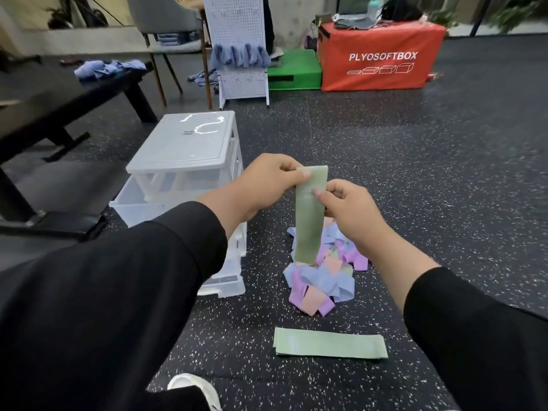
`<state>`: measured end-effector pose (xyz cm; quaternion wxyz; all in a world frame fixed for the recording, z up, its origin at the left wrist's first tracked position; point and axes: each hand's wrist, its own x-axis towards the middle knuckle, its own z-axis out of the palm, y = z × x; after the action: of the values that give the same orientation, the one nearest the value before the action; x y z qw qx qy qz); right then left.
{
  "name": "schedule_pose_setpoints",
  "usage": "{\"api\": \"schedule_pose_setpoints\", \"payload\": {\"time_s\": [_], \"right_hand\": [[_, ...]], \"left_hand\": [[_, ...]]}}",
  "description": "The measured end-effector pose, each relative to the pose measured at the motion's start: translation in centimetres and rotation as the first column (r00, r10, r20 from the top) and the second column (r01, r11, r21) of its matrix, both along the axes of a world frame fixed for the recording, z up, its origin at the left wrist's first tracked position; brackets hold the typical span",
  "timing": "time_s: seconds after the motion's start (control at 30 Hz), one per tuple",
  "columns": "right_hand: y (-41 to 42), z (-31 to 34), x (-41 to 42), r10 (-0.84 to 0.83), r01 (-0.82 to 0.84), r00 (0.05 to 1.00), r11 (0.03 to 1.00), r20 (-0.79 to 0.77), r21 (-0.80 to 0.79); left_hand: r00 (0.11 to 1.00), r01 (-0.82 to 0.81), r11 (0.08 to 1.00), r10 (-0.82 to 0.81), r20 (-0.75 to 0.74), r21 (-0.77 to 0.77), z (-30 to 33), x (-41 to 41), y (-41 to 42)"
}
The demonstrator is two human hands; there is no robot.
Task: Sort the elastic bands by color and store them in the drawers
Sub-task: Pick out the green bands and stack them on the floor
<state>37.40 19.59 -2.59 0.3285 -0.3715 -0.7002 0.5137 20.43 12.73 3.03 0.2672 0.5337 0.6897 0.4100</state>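
Drawers (184,185) with top pulled open, contents unclear

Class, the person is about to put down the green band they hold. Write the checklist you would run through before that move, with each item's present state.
1. Band held securely: both hands, left and right, pinch the hanging green band. Ok.
2. Matching colour set aside: another green band lies flat on the floor, apart from the mixed pile. Ok.
3. Drawer open to receive bands: one drawer of the white drawer unit is pulled out. Ok.
4. Drawer contents: hidden by the left arm. Cannot tell.
5. Sorting finished: the pile remains mixed. Not ok.
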Motion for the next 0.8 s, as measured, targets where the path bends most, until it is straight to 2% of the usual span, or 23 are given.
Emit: {"api": "schedule_pose_setpoints", "payload": {"time_s": [0.17, 0.3, 0.4, 0.57, 0.7, 0.8], "right_hand": [[-0.3, 0.2, 0.3, 0.061, -0.062, 0.998, 0.997, -0.027, -0.055], [-0.4, 0.3, 0.1, 0.069, -0.069, 0.998, 0.997, -0.002, -0.018], [-0.1, 0.1, 0.0, 0.055, -0.057, 0.998, 0.997, -0.027, -0.043], [0.9, -0.8, 0.4, -0.046, 0.036, 0.997, 0.989, -0.066, -0.146], [1.4, -1.6, 1.4, -0.01, 0.005, 1.0, 0.981, -0.025, -0.196], [1.9, -2.4, 2.0, -0.031, 0.04, 0.997, 0.99, 0.072, -0.137]], "left_hand": [[1.0, -0.006, 0.999, 0.006, 0.003, -0.034, -1.2, -0.3, -0.4], [0.964, -0.075, 0.997, 0.063, 0.257, 0.034, -2.6, 0.5, -0.1], [0.929, -0.054, 0.998, 0.056, 0.365, -0.017, -3.8, 1.4, -0.5], [0.944, 0.055, 0.985, 0.002, 0.329, -0.165, -7.4, 1.7, -1.2], [0.959, 0.045, 0.988, 0.0, 0.283, -0.151, -9.6, 1.7, -1.1], [0.963, 0.041, 0.989, -0.002, 0.271, -0.14, -10.4, 1.9, -0.9]]}}
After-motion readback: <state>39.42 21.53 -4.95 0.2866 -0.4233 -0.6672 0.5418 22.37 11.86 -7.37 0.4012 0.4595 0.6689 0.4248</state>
